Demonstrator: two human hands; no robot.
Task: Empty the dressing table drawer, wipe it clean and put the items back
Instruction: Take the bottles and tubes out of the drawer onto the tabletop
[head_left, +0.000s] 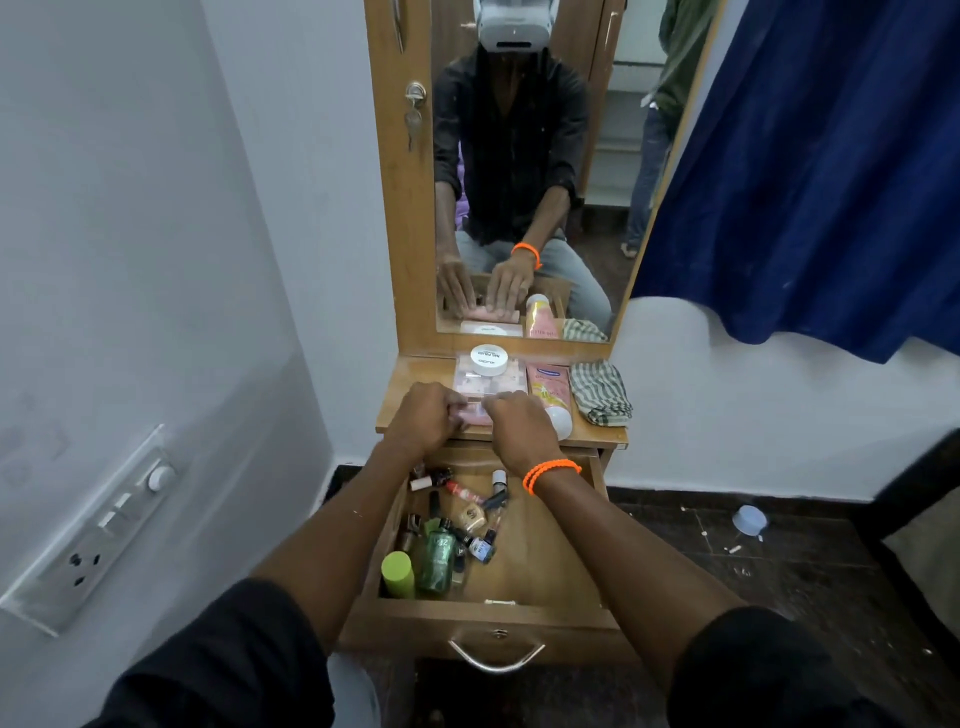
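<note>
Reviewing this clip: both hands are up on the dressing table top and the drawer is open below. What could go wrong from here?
1. The top is crowded: the pink tube lies with its cap at the front edge, so the right hand may knock it off.
2. The white round tub sits on the pink box and could slide off if that box is pushed.
3. Small bottles lie loose in the drawer; a jolt may roll them.

On the white round lid (489, 360) I can read "NAIL POLISH". The print on my pink tube (547, 385) is too small to read.
</note>
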